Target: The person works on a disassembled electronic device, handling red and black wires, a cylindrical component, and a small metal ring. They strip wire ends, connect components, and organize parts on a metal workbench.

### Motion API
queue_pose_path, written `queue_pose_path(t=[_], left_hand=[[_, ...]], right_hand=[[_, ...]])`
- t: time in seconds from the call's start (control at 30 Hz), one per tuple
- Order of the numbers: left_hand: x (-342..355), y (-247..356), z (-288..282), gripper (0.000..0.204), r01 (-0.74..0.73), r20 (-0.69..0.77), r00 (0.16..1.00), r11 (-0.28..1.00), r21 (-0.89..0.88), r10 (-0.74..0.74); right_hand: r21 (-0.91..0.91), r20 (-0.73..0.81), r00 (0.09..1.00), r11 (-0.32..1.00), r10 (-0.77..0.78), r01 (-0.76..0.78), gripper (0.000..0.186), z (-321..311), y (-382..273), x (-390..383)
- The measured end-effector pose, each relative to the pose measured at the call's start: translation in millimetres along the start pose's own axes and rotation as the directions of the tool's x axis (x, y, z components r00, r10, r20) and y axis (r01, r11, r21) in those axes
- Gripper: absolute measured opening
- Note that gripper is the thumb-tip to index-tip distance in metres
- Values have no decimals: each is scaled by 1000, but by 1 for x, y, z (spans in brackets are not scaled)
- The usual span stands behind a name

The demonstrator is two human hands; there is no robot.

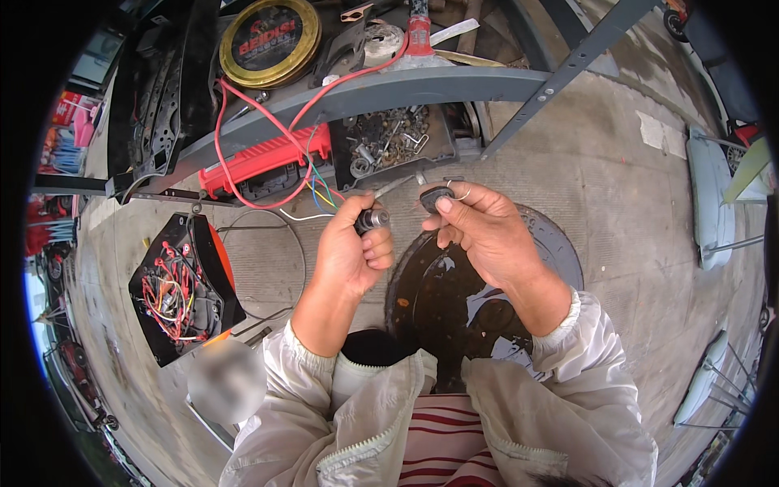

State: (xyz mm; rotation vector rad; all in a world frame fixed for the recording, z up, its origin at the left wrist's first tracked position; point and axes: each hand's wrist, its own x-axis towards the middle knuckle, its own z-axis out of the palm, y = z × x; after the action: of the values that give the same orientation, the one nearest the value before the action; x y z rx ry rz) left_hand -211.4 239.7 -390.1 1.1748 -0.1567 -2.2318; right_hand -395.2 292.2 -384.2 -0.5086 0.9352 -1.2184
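My left hand is closed around a dark, short cylinder with a round metal face, which looks like an ignition lock. Thin blue, green, yellow, white and red wires run up to that hand. A grey rod-like piece sticks out past its fingers. Just to the right, my right hand pinches a key with a black head between thumb and fingers, a thin wire ring beside it. Key and lock are apart. The fingers hide part of both.
Ahead is a metal frame carrying a round gold-rimmed tin and a red cable. Below it are a red toolbox and a tray of loose hardware. A black box of wires lies left; a dark round basin holds liquid.
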Motion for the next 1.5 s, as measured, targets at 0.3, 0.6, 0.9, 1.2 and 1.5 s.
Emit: queue_pose_path(t=[0.3, 0.6, 0.9, 1.2, 1.5], left_hand=[[-1, 2, -4, 25, 67, 79, 995, 994, -86, -61], [-3, 1, 0, 27, -65, -33, 997, 997, -39, 64], [-11, -4, 9, 27, -217, -95, 967, 961, 171, 236], [-15, -10, 14, 28, -484, 17, 839, 731, 481, 544], [-18, -8, 14, 28, -450, -15, 862, 778, 438, 507]], right_hand=[[-293, 70, 943, 897, -324, 330, 18, 9, 15, 3], [-540, 64, 913, 756, -402, 371, 16, 20, 13, -5], [-784, 230, 819, 398, -526, 476, 13, 20, 21, 2], [-404, -62, 997, 915, -46, 17, 37, 23, 24, 0], [-380, 26, 997, 923, 78, -62, 32, 18, 18, -2]])
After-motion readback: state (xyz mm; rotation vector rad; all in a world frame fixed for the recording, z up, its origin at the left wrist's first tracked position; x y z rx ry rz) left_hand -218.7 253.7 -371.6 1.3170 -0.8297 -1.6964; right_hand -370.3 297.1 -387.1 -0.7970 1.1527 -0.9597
